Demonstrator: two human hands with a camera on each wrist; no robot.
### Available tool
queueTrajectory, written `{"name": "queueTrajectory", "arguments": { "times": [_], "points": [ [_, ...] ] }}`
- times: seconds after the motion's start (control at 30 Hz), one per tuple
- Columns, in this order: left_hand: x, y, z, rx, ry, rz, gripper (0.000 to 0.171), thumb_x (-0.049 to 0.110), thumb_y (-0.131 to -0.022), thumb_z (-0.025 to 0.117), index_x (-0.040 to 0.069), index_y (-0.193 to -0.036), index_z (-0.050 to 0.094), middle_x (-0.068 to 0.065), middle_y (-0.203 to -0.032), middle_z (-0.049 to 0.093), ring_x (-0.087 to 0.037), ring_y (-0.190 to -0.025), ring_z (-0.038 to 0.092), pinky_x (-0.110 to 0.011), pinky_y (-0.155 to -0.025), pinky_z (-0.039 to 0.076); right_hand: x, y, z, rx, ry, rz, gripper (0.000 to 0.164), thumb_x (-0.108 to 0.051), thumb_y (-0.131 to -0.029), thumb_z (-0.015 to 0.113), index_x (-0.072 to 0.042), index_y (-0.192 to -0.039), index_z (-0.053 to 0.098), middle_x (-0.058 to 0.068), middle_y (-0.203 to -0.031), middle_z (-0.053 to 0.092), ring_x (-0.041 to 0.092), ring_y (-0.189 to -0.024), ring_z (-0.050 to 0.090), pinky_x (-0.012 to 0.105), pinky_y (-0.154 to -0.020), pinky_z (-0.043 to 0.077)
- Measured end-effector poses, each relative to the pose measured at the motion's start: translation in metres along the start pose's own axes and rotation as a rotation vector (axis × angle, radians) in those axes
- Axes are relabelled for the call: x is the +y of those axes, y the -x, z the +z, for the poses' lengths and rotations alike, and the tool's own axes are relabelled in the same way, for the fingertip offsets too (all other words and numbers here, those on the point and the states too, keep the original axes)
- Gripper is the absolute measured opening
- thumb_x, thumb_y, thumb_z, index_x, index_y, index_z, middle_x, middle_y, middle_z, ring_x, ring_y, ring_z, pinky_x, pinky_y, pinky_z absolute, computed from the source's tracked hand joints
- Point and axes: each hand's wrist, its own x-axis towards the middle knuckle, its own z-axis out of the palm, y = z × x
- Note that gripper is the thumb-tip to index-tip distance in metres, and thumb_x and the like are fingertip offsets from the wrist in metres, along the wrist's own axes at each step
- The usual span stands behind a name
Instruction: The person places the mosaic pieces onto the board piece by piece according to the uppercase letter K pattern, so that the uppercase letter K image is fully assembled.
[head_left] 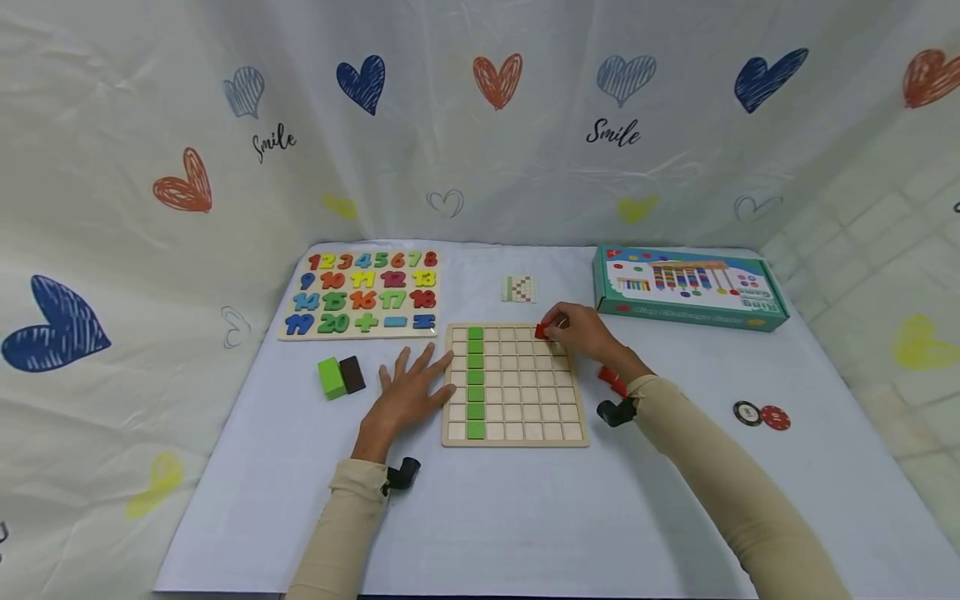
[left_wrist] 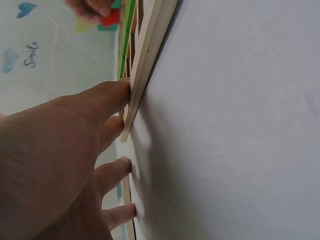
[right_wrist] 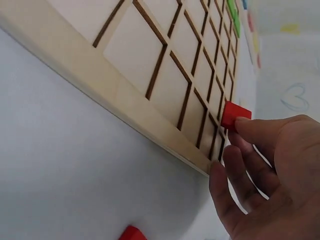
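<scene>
A wooden grid board [head_left: 533, 386] lies flat on the table, its second column from the left filled with green tiles [head_left: 476, 377]. My right hand [head_left: 581, 327] pinches a small red block [right_wrist: 234, 115] between thumb and fingers over the top row, near the far right corner. With fingers spread, my left hand [head_left: 407, 398] touches the board's left edge; in the left wrist view its thumb meets the wooden side. More red blocks [head_left: 611, 379] lie right of the board, partly hidden by the right wrist. A small patterned card [head_left: 519, 289] lies beyond the board.
A number puzzle board [head_left: 363, 293] lies at the back left. In front of it are a green block [head_left: 331, 379] and a dark brown block [head_left: 352, 374]. A green game box [head_left: 690, 287] stands back right. Black and red chips [head_left: 776, 417] lie at the right.
</scene>
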Motion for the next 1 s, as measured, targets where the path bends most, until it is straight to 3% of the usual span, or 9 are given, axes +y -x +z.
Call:
{"name": "queueTrajectory", "arguments": {
  "times": [0.2, 0.47, 0.73, 1.0],
  "points": [
    [0.0, 0.0, 0.0, 0.001, 0.006, 0.001, 0.068, 0.045, -0.107, 0.063, 0.032, -0.167, 0.036, -0.005, -0.179, 0.017, -0.043, -0.164, -0.003, -0.079, -0.121, -0.004, 0.0, -0.003, 0.005, -0.026, 0.0, 0.031, 0.019, -0.015, -0.105, 0.066, -0.004, -0.12, 0.071, 0.015, -0.114, 0.071, 0.031, -0.106, 0.065, 0.039, -0.084, 0.055],
    [0.0, 0.0, 0.001, 0.001, 0.011, 0.007, 0.067, 0.045, -0.107, 0.062, 0.031, -0.167, 0.036, -0.004, -0.179, 0.017, -0.043, -0.164, -0.003, -0.079, -0.121, -0.005, 0.001, -0.003, 0.007, -0.018, 0.043, 0.007, 0.023, -0.019, -0.105, 0.069, -0.006, -0.122, 0.079, 0.014, -0.119, 0.07, 0.032, -0.112, 0.062, 0.044, -0.089, 0.055],
    [0.001, 0.001, 0.0, 0.005, 0.004, 0.005, 0.067, 0.044, -0.107, 0.063, 0.031, -0.167, 0.036, -0.005, -0.178, 0.018, -0.043, -0.164, -0.003, -0.079, -0.121, -0.004, 0.001, 0.002, 0.011, 0.034, 0.057, -0.002, 0.023, -0.02, -0.104, 0.07, -0.006, -0.12, 0.076, 0.013, -0.116, 0.073, 0.03, -0.107, 0.064, 0.046, -0.09, 0.055],
    [0.0, 0.001, 0.0, 0.008, 0.008, 0.004, 0.067, 0.044, -0.107, 0.063, 0.031, -0.167, 0.036, -0.005, -0.178, 0.018, -0.043, -0.164, -0.003, -0.079, -0.121, -0.005, 0.008, 0.011, 0.008, 0.147, 0.01, -0.055, 0.02, -0.021, -0.106, 0.068, -0.005, -0.116, 0.075, 0.013, -0.109, 0.074, 0.029, -0.097, 0.065, 0.04, -0.08, 0.053]
  ]
}}
